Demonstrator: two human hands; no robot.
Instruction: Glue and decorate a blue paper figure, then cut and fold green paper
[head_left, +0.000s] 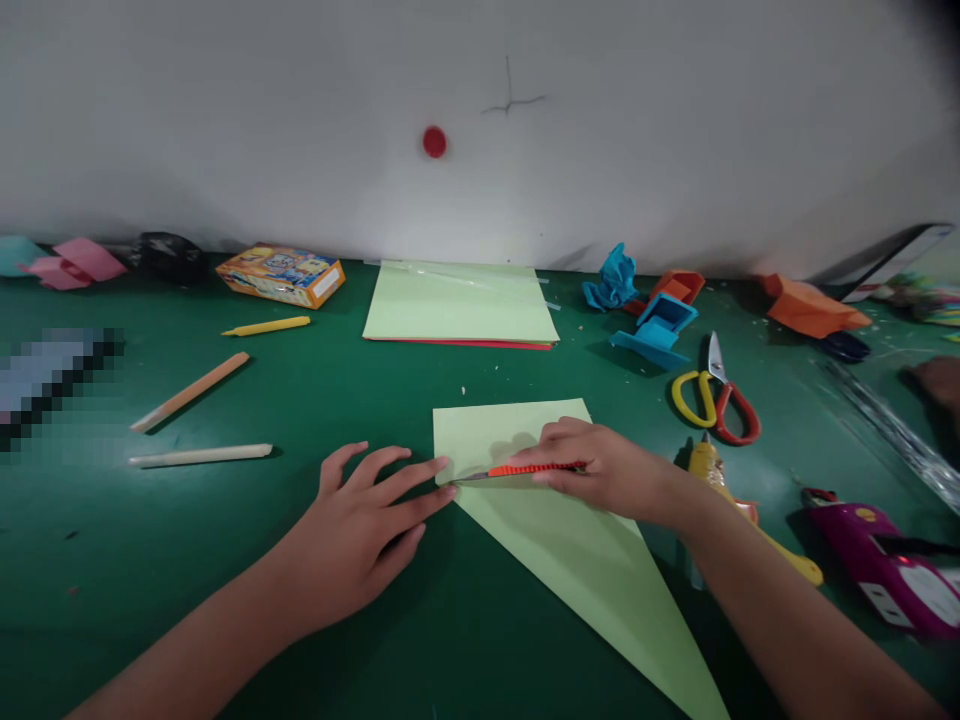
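Note:
A folded sheet of pale green paper (585,570) lies on the green table, its long slanting edge running toward the lower right. My right hand (600,465) is closed around an orange box cutter (532,468). The cutter's thin blade lies over the paper and points left, its tip near the paper's left corner. My left hand (375,520) is spread palm down on the table, with the index finger and a neighbouring finger touching that corner close to the blade tip.
Behind the paper lies a stack of green sheets (461,303). Scissors (716,395), a yellow glue gun (709,470) and a purple power strip (881,560) lie to the right. Crayons (201,455) and an orange box (281,273) are left. A white wall (300,120) stands behind.

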